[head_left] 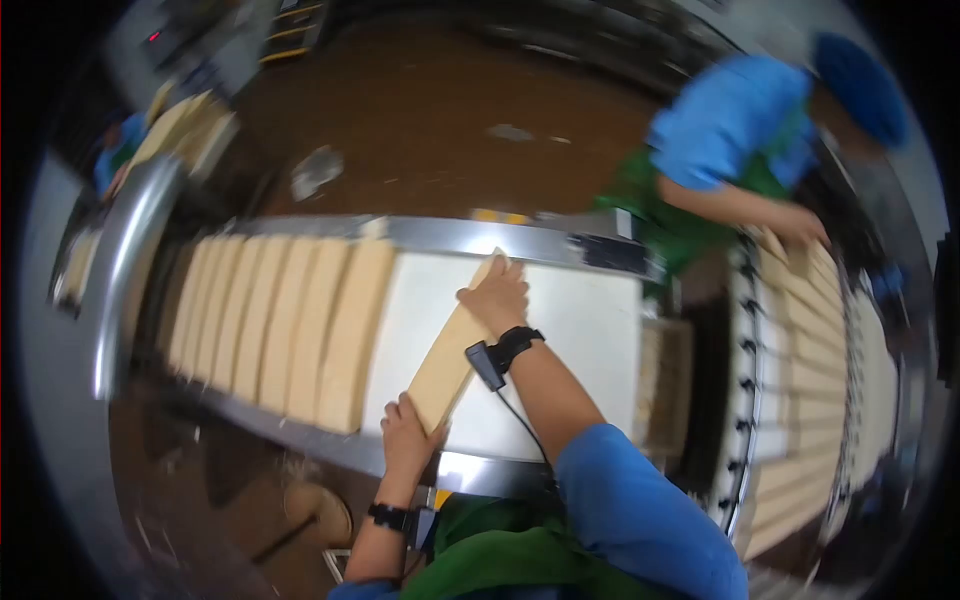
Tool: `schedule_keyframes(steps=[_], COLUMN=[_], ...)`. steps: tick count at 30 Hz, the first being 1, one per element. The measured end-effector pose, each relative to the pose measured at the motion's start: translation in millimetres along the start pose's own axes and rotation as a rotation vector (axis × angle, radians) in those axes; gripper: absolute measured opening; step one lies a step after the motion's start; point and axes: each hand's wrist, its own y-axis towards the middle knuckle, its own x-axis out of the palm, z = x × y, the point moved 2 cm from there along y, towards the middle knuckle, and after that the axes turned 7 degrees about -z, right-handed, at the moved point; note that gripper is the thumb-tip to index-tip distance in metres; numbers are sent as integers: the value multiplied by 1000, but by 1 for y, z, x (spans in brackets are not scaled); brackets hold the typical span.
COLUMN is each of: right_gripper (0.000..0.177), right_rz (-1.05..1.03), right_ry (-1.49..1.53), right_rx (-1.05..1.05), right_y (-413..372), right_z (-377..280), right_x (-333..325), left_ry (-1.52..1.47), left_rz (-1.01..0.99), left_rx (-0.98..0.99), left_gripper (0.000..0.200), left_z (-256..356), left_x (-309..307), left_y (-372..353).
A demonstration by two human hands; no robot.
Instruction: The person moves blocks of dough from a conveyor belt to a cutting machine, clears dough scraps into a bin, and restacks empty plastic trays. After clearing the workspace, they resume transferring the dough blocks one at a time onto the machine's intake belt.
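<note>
A long, pale yellow slab point(440, 372) lies at a slant over the white belt, and both of my hands are on it. My right hand point(497, 297) grips its far end, with the fingers curled over the top edge. At the near end, my left hand point(405, 440) holds the lower corner, its thumb and fingers on either side. To the left, several similar slabs point(300, 325) stand side by side in a row across the belt. What the slabs are made of cannot be told.
The white belt point(580, 350) runs between metal rails point(440, 237). At right, a co-worker point(735, 130) in blue and green reaches over another line of pale slabs point(810, 400). A curved metal bar point(125, 270) rises at left. Plastic litter point(316, 172) lies on the brown floor.
</note>
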Motion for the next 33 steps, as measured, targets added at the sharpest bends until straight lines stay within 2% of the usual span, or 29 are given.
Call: schedule_keyframes(steps=[1,3,5,7,9,11,13,15,17,18,20,21,22,23,24,25,27,28,30,31,33], right_gripper=[90,91,92,92,93,90,88,82,78,78,75,73,73,67,62,62,55,55,55,55,56], right_rz=[-16,160,306,316,338,635,782,747,975,961,867,786,785,594,401,401,402,402,804,803,793], right_ry=[63,73,-88,27,391,461,582,729,572,564,562,564,567,423,276,279,144,148,-93,-87,-79], right_rx=[57,113,129,251,334,352,252,422,437,519,698,793,788,860,920,915,888,881,911,908,785], right_y=[-4,3,-9,-27,-53,-71,-104,-172,-195,-212,-243,-254,-258,-256,-255,-255,-254,-248,-246,-248,-249], right_z=[28,94,149,198,247,306,376,407,485,513,559,581,612,647,671,691,718,732,749,745,724], right_x=[-20,-28,-48,-72,-85,-86,-101,-159,-166,-181,-213,-227,-236,-238,-241,-241,-246,-239,-225,-224,-219], left_ry=[-106,-196,-259,-92,-96,-154,-185,-226,-306,-305,-342,-340,-358,-374,-396,-392,-432,-427,-457,-452,-427], left_rz=[-67,-235,-405,-298,-279,-131,-126,-120,-144,-143,-147,-143,-232,-322,-438,-433,-668,-662,-853,-850,-675], left_rx=[81,193,281,260,303,495,576,641,834,838,1107,1107,1182,1257,1245,1243,1246,1244,1120,1119,1301], left_gripper=[93,92,91,91,87,79,76,73,70,70,68,68,67,67,63,63,55,55,48,48,46], left_z=[19,59,93,124,156,183,227,275,326,349,395,416,435,453,470,482,505,517,538,544,554], left_x=[-1,-2,19,41,58,67,74,79,86,89,96,98,102,105,107,113,133,142,168,183,203], left_y=[-2,-14,-22,-27,-32,-36,-47,-59,-76,-84,-104,-112,-120,-128,-133,-135,-137,-138,-142,-142,-144])
